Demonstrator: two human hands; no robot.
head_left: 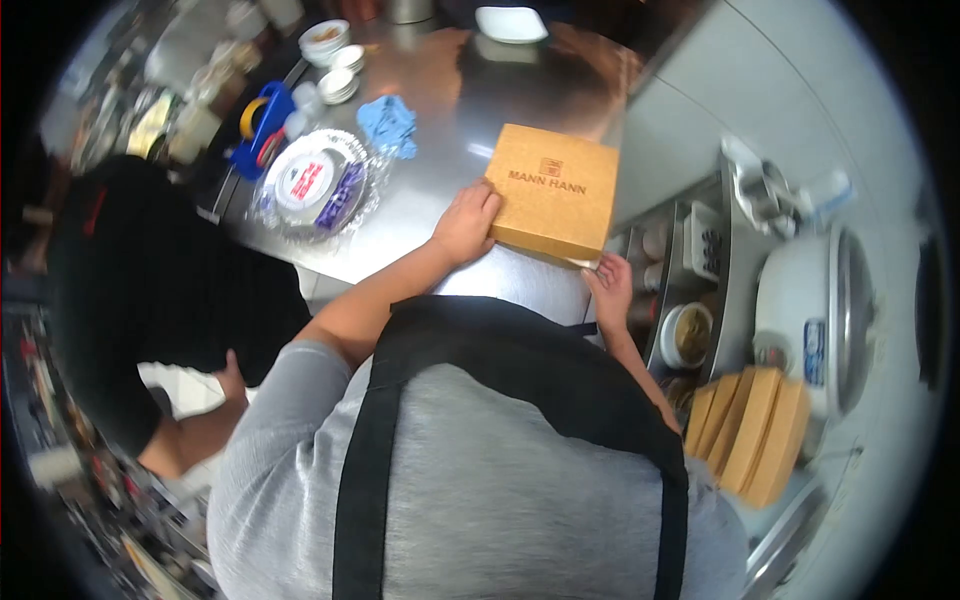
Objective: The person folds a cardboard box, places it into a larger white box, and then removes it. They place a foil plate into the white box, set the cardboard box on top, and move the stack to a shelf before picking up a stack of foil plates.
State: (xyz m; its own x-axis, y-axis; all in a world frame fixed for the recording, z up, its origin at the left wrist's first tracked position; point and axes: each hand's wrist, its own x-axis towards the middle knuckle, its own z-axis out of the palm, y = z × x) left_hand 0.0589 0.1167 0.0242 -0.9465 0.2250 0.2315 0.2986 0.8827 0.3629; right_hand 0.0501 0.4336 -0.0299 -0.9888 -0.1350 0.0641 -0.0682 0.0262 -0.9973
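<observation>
Past your apron [500, 340], steady the box [552, 205] between your fingers [484, 200], pressing evenly, left hand [467, 222] bent against one side, right hand [612, 287] curled at the near corner, though whether either grips I cannot tell.

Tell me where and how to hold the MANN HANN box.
Probably take the brown MANN HANN box by its left and right walls, one hand from each side: it is broad and straight-sided, its top much wider than a hand. The left hand is against its left side; the right hand is at its near right corner.
</observation>
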